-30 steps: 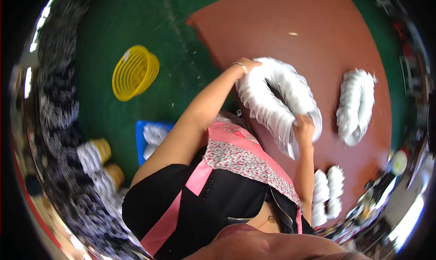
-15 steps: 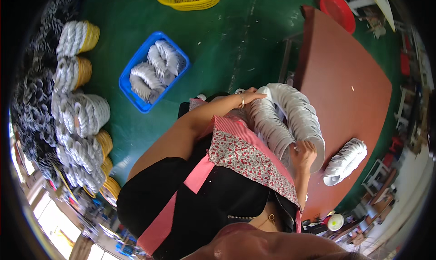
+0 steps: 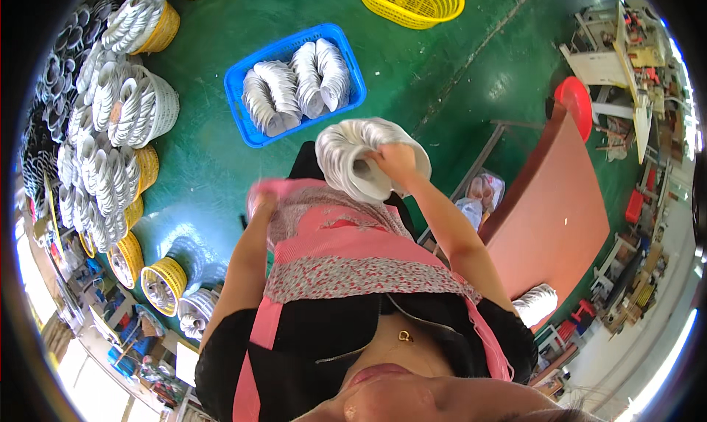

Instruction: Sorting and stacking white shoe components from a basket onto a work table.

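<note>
My right hand (image 3: 396,161) grips the end of a stack of nested white curved pieces (image 3: 352,146), its fingers hooked into the hollow end. The stack bends round like a horseshoe and hangs in front of my apron (image 3: 346,234). My left hand (image 3: 266,194) is at the apron's left side by its pink edge, smeared by motion; whether its fingers hold the cloth I cannot tell. Just beyond the held stack, a blue basket (image 3: 237,113) stands on the floor. Inside lie several similar white stacks (image 3: 322,72), bent side by side.
A reddish-brown table (image 3: 549,208) stands at the right, with another white stack (image 3: 535,304) on its near part. Yellow baskets (image 3: 163,286) and piled white stacks line the left. A yellow basket (image 3: 412,2) lies far ahead; a red basin (image 3: 574,105) is beyond the table.
I have turned from the table toward the blue basket. The white stack has moved left, away from the table, in my right hand. My left hand has let go of it and dropped to the apron.
</note>
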Demonstrator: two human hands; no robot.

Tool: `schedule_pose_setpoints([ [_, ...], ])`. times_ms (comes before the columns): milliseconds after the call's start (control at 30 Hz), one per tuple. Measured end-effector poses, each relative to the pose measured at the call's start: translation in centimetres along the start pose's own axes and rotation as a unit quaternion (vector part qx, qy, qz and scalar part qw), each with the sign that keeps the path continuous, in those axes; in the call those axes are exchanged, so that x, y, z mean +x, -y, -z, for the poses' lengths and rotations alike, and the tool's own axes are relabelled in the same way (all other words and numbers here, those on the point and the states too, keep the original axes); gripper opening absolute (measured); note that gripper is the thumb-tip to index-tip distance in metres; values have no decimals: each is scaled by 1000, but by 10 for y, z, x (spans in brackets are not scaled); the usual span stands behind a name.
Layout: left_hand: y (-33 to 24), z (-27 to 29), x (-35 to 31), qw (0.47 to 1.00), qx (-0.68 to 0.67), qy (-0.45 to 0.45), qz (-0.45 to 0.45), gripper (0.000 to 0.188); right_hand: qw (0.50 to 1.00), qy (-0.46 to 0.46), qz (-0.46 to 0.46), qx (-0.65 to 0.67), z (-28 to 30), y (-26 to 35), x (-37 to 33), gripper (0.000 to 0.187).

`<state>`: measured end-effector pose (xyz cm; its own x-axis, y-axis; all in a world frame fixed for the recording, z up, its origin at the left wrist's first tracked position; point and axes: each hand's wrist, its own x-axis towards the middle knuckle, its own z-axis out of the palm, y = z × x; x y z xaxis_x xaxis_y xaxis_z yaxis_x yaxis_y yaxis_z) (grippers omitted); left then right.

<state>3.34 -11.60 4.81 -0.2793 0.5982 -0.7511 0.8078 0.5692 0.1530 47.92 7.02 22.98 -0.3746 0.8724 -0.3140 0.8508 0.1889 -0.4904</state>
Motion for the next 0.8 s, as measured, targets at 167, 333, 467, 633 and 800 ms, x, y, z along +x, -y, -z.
schedule_pose_setpoints([
  [167, 85, -30, -82, 971, -139, -43, 192, 21, 995, -92, -3, -24, 2, 20, 102, 41],
  [333, 150, -102, -116, 963, 241, 58, -102, 23, 993, -118, -29, -12, -54, 50, 172, 28],
  [467, 125, -117, -103, 990, 91, 108, 12, 32, 993, 109, -19, -47, -101, 71, 158, 28],
  [633, 15, -68, -36, 994, 29, 37, -99, 28, 945, 259, 151, 132, -144, 73, 63, 31],
  [800, -82, 16, 1, 952, 134, 55, -268, 28, 956, 228, 6, 185, -117, 2, -27, 21],
])
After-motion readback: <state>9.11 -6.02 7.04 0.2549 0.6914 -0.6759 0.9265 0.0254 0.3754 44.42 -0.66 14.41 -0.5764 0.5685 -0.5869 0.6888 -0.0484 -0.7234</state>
